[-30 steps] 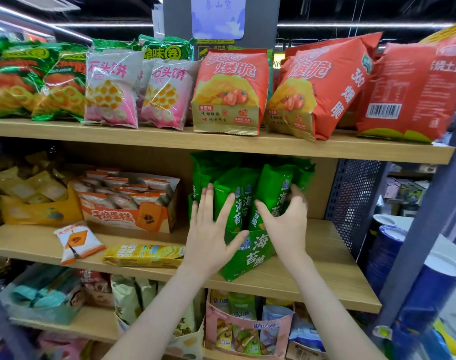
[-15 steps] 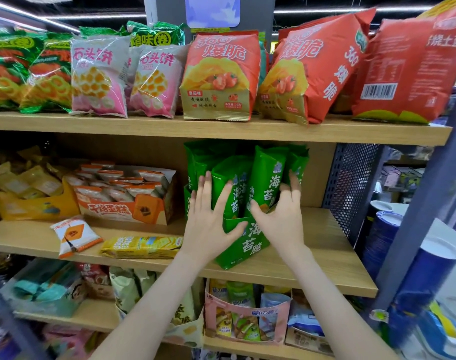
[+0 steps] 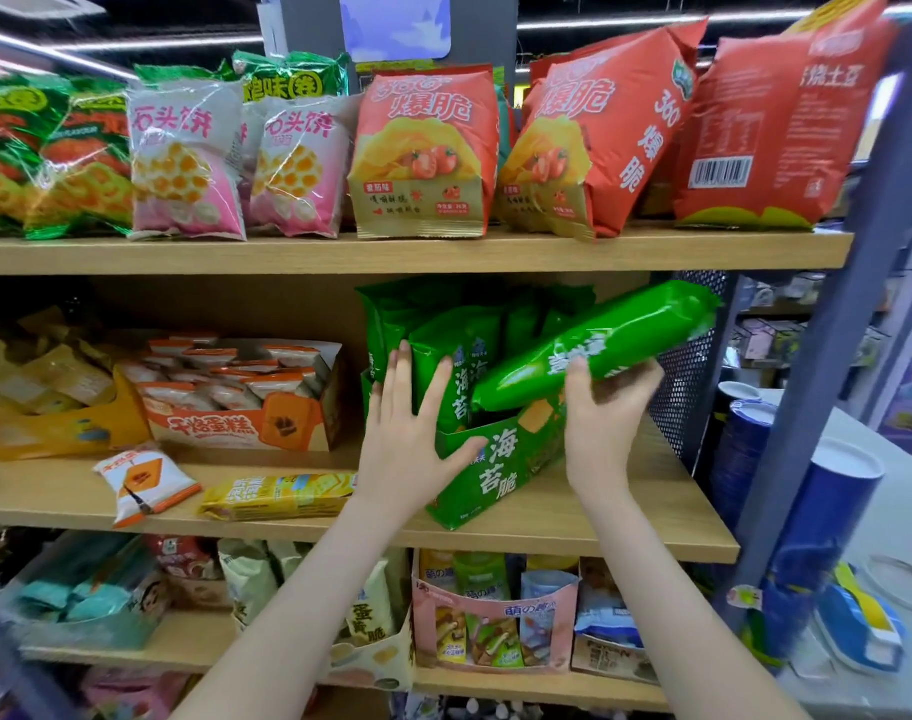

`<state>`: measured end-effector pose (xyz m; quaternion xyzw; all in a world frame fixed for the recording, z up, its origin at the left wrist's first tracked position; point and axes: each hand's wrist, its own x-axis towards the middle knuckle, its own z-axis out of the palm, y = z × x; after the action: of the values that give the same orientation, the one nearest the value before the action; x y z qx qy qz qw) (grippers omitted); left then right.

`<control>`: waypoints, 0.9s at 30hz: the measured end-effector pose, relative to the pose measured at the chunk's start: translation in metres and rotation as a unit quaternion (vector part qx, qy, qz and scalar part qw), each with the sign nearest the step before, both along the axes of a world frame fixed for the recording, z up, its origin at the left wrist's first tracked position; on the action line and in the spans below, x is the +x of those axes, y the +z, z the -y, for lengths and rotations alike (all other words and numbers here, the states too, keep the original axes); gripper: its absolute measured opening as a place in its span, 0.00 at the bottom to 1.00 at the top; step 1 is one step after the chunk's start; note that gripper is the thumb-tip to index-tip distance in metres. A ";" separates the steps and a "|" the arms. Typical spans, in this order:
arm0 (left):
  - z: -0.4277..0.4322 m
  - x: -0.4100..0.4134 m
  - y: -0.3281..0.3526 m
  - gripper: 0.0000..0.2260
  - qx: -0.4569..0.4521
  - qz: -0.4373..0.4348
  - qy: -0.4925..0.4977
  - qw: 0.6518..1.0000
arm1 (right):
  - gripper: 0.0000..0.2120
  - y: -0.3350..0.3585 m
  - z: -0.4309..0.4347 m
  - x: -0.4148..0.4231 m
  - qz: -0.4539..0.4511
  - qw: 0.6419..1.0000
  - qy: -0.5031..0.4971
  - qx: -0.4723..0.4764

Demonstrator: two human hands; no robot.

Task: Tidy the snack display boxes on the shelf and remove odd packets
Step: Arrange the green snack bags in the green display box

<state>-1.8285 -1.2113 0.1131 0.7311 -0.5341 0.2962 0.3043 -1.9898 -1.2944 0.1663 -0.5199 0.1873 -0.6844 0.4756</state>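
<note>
On the middle shelf [image 3: 630,517], right part, green display box [image 3: 500,462] sits skewed, one front corner turned toward the shelf edge, upright green packets [image 3: 443,350] packed inside. Left hand [image 3: 407,439] is flat, fingers straight and spread, pressed against the box's left side and the packets above it, gripping nothing. Right hand [image 3: 607,407] grasps slanted green packet [image 3: 599,345], thumb on the front, fingers curled behind. The packet's low end is over the box opening and its high end points up-right, in front of perforated side panel [image 3: 687,376]. Left of the green box stands orange-white cake box [image 3: 246,426], full of packets, then yellow box [image 3: 53,436]. Loose at the shelf front, outside any box, loose orange-white packet [image 3: 142,480] and long yellow packet [image 3: 282,493] both lie flat, the yellow one near the left wrist. Top shelf [image 3: 443,254] carries red bags [image 3: 427,148], pink bags [image 3: 183,163] and more green ones. Lower shelf has pink box [image 3: 490,626]. Blue cup stacks [image 3: 828,517] stand to the right of the shelving.
</note>
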 end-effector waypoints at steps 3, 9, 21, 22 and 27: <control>-0.002 -0.002 0.004 0.38 0.018 -0.016 -0.018 1.000 | 0.21 0.009 -0.009 -0.013 0.034 0.999 -0.001 -0.029; -0.040 -0.023 0.010 0.32 -0.042 -0.150 -0.223 0.962 | 0.22 -0.002 -0.053 -0.028 -0.014 0.999 0.015 -0.035; -0.164 -0.082 -0.018 0.34 0.119 -0.330 -0.254 0.902 | 0.18 -0.075 -0.168 -0.041 -0.203 0.955 0.214 0.026; -0.173 -0.080 -0.030 0.32 0.134 -0.360 -0.250 0.889 | 0.16 -0.083 -0.172 -0.043 -0.215 0.951 0.215 0.047; -0.215 -0.069 -0.078 0.28 0.234 -0.527 -0.265 0.773 | 0.20 -0.110 -0.172 -0.061 -0.270 0.938 0.174 0.128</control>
<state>-1.8973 -0.9966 0.0346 0.6506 -0.5156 -0.3617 0.4243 -2.0509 -1.1223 0.0563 -0.6445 0.3010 -0.3949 0.5815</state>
